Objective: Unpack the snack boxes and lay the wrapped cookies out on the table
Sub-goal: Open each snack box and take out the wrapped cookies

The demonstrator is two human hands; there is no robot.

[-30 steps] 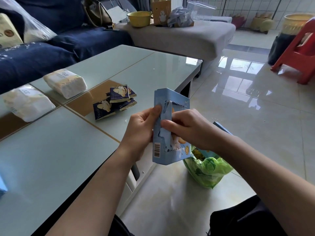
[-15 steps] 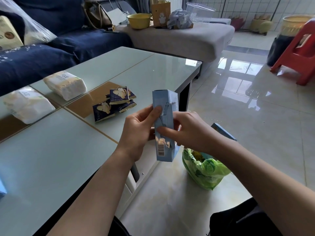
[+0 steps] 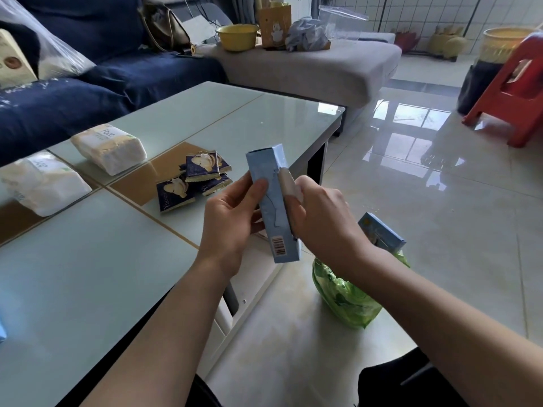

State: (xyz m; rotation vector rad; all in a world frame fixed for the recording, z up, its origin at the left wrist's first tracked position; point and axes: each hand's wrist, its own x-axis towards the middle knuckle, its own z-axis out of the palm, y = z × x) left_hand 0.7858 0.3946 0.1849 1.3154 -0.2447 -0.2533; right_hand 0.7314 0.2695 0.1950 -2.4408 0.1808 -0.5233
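Note:
I hold a light blue snack box (image 3: 271,201) upright over the glass table's near right edge. My left hand (image 3: 232,218) grips its left side, thumb on the front face. My right hand (image 3: 320,218) grips the right side, its fingers at a torn flap with a pale strip showing there. Several dark blue wrapped cookies (image 3: 194,180) lie in a loose pile on the table (image 3: 88,274), just left of the box. A second blue box (image 3: 382,233) sticks out of a green plastic bag (image 3: 346,301) on the floor.
Two white tissue packs (image 3: 110,148) (image 3: 41,183) lie on the table's left part. A dark blue sofa (image 3: 88,83) and a grey ottoman (image 3: 308,66) with a yellow bowl (image 3: 237,36) stand behind. A red stool (image 3: 511,92) is on the tiled floor at right.
The box has turned in my hands, so its narrow side with the barcode faces me instead of the wide front. Both hands keep their grip on it.

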